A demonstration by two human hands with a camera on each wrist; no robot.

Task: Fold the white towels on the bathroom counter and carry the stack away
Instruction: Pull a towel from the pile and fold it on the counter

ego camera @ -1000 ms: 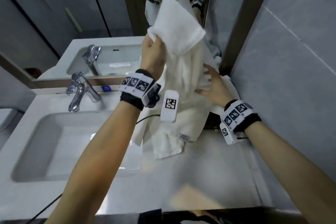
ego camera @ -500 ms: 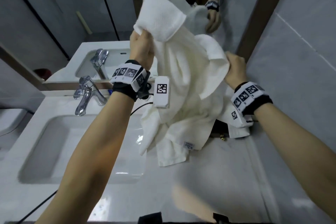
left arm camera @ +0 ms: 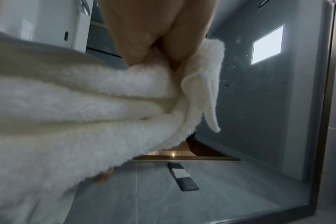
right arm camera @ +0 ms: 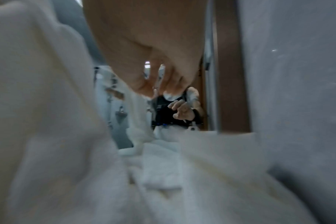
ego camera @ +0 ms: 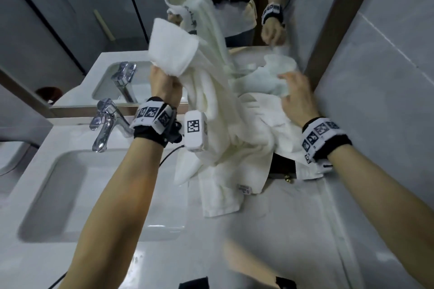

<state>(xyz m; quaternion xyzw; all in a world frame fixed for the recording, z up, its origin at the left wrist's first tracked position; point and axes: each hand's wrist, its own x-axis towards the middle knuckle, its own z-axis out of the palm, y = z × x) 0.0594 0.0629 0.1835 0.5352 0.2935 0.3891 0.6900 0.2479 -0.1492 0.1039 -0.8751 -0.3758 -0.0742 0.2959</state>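
Note:
My left hand (ego camera: 164, 87) is raised in front of the mirror and grips a corner of a white towel (ego camera: 211, 73), which hangs down in long folds. In the left wrist view my fingers (left arm camera: 163, 50) are curled tight into the towel's (left arm camera: 86, 98) bunched edge. My right hand (ego camera: 293, 98) hovers by the wall, its fingers loosely curled beside a blurred fold of the towel. From the right wrist, that hand (right arm camera: 157, 89) has nothing plainly between thumb and fingers. More white towel (ego camera: 234, 164) lies crumpled on the counter (ego camera: 258, 230) below both hands.
A sink basin (ego camera: 70, 195) with a chrome faucet (ego camera: 105, 124) fills the counter's left half. The mirror (ego camera: 70, 19) runs along the back and a grey tiled wall (ego camera: 375, 77) closes the right side. A dark box (ego camera: 281, 166) peeks from under the towels.
My right hand has let go of the towel fold it gripped half a second ago, and the fold is dropping. The left hand holds its corner at about the same height.

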